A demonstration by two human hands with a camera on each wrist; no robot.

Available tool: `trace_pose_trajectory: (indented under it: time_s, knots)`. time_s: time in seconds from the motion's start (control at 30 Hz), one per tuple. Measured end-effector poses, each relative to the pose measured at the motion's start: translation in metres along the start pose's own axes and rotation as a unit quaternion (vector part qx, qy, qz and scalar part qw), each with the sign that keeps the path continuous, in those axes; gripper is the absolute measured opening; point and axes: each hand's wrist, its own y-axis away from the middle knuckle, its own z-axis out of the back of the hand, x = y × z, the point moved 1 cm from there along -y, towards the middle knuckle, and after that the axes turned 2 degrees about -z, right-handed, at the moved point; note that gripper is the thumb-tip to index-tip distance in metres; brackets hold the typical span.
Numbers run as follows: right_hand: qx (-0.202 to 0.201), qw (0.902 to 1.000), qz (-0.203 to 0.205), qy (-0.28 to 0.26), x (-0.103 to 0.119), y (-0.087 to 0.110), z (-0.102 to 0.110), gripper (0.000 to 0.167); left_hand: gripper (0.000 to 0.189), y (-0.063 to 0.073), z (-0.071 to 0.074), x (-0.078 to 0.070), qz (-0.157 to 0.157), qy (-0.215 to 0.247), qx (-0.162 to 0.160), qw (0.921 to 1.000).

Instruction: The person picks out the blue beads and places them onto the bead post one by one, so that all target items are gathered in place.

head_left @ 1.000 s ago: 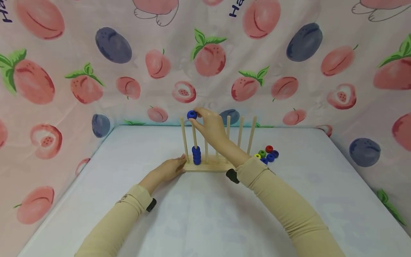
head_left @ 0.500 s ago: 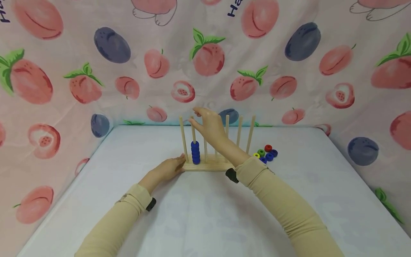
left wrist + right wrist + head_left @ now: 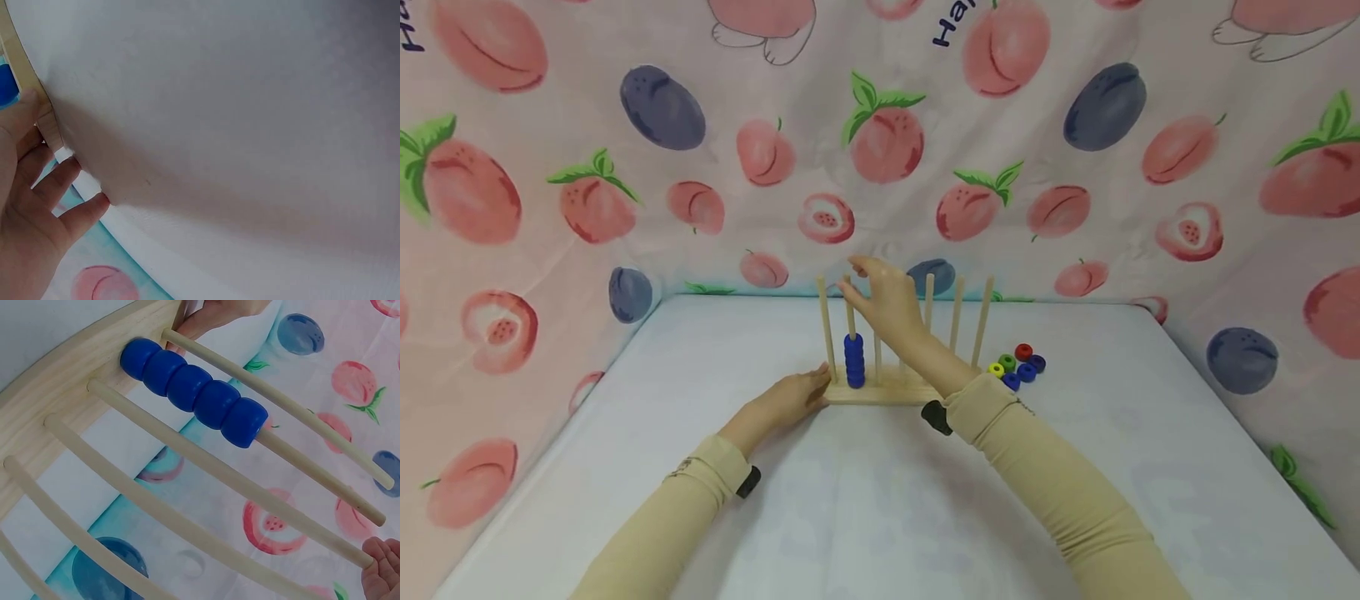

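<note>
A wooden peg stand [image 3: 880, 397] with a row of upright pegs stands on the table. Several blue beads [image 3: 854, 361] are stacked on its second peg from the left, down at the base. My left hand [image 3: 792, 398] holds the stand's left end, the thumb on the base [image 3: 26, 75] and the other fingers around the end. At the top of the beaded peg [image 3: 319, 478] is my right hand [image 3: 889, 307], thumb and fingers apart with nothing between them. In the right wrist view, only some fingertips [image 3: 382, 569] show at the lower right edge.
To the right of the stand lie loose beads: a red one [image 3: 1023, 352], a green one [image 3: 1007, 363], a yellow one [image 3: 996, 370] and several blue ones [image 3: 1027, 372]. A fruit-print cloth [image 3: 880, 208] hangs behind the white table [image 3: 865, 500].
A blue bead, pinched by my right hand over the second peg one second ago, has dropped onto the stack, which is taller. The right hand's fingers let go. My left hand stays at the stand.
</note>
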Motion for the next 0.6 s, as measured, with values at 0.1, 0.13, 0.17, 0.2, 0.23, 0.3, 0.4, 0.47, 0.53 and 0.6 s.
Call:
trace_pose_trajectory:
  time_s: [0.1,0.13,0.17,0.2,0.23,0.3,0.4,0.47,0.53,0.6]
  knots:
    - [0.001,1.0,-0.002,-0.005,-0.0002,0.0002,0.0003,0.037,0.049,0.0006,0.0017,-0.0008,0.006,0.001,0.002,1.0]
    - [0.0,1.0,-0.001,-0.007,-0.0001,-0.0006,0.0005,0.037,0.049,0.0001,0.0026,-0.0007,0.007,0.0,0.002,1.0]
    - [-0.001,1.0,0.0,-0.009,0.0,-0.0013,0.0007,0.036,0.049,-0.0004,0.0034,-0.0004,0.009,0.001,0.003,1.0]
    - [-0.002,0.9999,0.002,-0.013,0.0002,-0.0019,0.0007,0.036,0.049,-0.0007,0.0038,0.0,0.013,0.003,0.004,0.9999]
    - [-0.004,0.9998,0.004,-0.017,0.0002,-0.0025,0.0003,0.036,0.049,-0.001,0.0042,0.0002,0.014,0.004,0.004,0.9999]
    - [-0.005,0.9997,0.007,-0.024,0.0002,-0.0029,-0.0005,0.036,0.049,-0.0016,0.0042,0.0007,0.014,0.002,0.005,0.9999]
    - [-0.007,0.9995,0.009,-0.031,-0.0002,-0.002,-0.0021,0.036,0.05,-0.0017,0.0035,0.0008,0.02,0.005,0.009,0.9997]
    - [-0.01,0.9993,0.007,-0.034,-0.0006,-0.0003,-0.0025,0.036,0.05,-0.0017,0.0028,0.0004,0.021,0.008,0.011,0.9997]
    - [-0.013,0.9993,0.005,-0.034,-0.0012,0.0012,-0.0027,0.036,0.05,-0.0017,0.0022,-0.0001,0.02,0.01,0.012,0.9997]
    - [-0.015,0.9993,0.004,-0.035,-0.002,0.0026,-0.0029,0.037,0.05,-0.0017,0.002,-0.0005,0.02,0.009,0.013,0.9997]
